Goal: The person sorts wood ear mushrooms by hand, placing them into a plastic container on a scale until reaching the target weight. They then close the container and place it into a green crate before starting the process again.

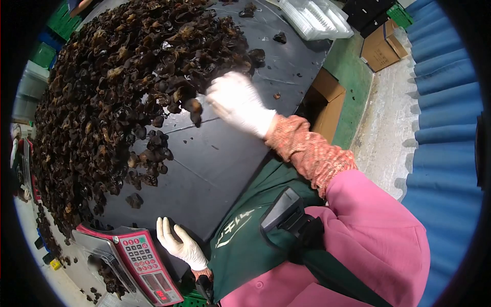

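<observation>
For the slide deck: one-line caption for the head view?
Gloved right hand reaches into dried mushroom pile; left hand beside scale.

Dried fungus heap [117, 87]: dark brown, wrinkled, matt, brittle-looking. Table top [215, 158]: black sheet, smooth, faint sheen, creased lines. Right hand [238, 102] and left hand [179, 245]: thin white gloves, smooth, rubbery. Sleeve cover [309, 153]: orange patterned cloth, soft. Pink jacket [373, 240]: matt fabric. Apron [245, 245]: green cloth, white print. Scale [138, 258]: red glossy plastic keypad, grey metal pan. Far right, trays [317, 18]: clear glossy plastic. Boxes [381, 48]: brown matt cardboard
</observation>
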{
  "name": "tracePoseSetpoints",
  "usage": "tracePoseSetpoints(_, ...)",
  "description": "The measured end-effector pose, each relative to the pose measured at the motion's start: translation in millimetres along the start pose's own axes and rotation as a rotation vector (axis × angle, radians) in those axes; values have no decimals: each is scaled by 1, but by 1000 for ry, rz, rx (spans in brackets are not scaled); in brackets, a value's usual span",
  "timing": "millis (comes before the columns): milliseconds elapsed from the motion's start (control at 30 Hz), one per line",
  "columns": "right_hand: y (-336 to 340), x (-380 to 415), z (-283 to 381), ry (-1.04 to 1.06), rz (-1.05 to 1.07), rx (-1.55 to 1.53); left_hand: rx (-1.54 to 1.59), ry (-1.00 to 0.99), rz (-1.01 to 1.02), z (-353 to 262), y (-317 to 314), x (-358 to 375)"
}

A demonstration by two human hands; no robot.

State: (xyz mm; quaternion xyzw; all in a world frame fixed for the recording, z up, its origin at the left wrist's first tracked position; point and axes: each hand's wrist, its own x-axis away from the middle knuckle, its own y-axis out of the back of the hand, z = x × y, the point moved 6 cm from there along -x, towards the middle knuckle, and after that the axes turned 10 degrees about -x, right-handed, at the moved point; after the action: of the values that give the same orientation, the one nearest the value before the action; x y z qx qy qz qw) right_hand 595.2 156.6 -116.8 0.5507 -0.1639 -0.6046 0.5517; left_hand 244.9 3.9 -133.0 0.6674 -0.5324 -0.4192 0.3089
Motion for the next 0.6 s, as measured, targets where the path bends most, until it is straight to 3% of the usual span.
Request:
tracePoseSetpoints(33,21,14,-12,30,-143,197,0,5,-3,0,0,0)
tracePoseSetpoints(100,55,37,-40,-63,-157,65,8,13,-6,0,-1,0)
tracePoseSetpoints(167,81,71,-57,-192,-277,147,22,23,4,-1,0,-1)
tracePoseSetpoints(300,121,133,-68,-437,-200,337,-8,19,10,-2,0,0)
tracePoseSetpoints(367,132,146,-60,-428,-225,474,-6,28,20,0,-1,0)
tracePoseSetpoints(500,120,116,-41,-304,-274,373,-10,13,17,1,-2,0)
tracePoseSetpoints(600,107,80,-54,-332,-331,288,-1,22,16,0,-2,0)
